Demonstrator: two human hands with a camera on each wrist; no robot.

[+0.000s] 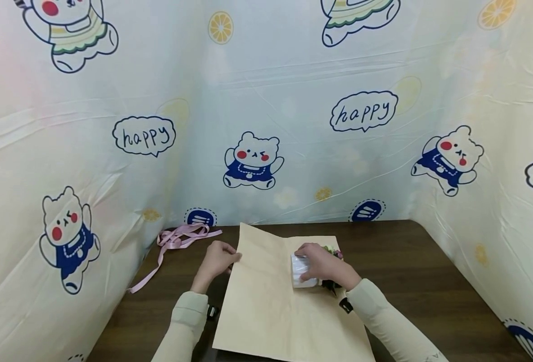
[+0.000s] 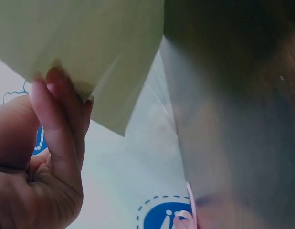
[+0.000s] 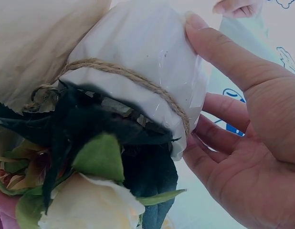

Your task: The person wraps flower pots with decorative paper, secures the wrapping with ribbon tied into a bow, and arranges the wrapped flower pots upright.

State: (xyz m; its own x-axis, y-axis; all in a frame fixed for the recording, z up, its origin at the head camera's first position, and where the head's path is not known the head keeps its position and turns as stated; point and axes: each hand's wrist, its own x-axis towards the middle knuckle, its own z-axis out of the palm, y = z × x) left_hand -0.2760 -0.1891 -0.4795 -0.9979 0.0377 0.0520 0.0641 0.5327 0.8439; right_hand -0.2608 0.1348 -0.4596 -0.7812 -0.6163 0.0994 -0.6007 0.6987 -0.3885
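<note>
A large tan sheet of paper (image 1: pixel 259 311), creased down its middle, lies tilted on the table. My left hand (image 1: pixel 216 261) pinches its left edge near the far corner; the left wrist view shows the fingertips at the edge of the paper (image 2: pixel 104 38). Over the paper's right half, my right hand (image 1: pixel 322 262) grips a white wrapped flower pot (image 1: pixel 299 266), which lies on its side. In the right wrist view, twine (image 3: pixel 138 78) circles the white wrapping (image 3: pixel 133 38). A cream flower (image 3: pixel 90 205) and dark leaves (image 3: pixel 150 179) stick out of its mouth.
A loose pink ribbon (image 1: pixel 180 239) lies at the table's far left, one end trailing toward the front. The dark wooden table (image 1: pixel 411 271) meets a printed curtain (image 1: pixel 293 166) at the back and both sides.
</note>
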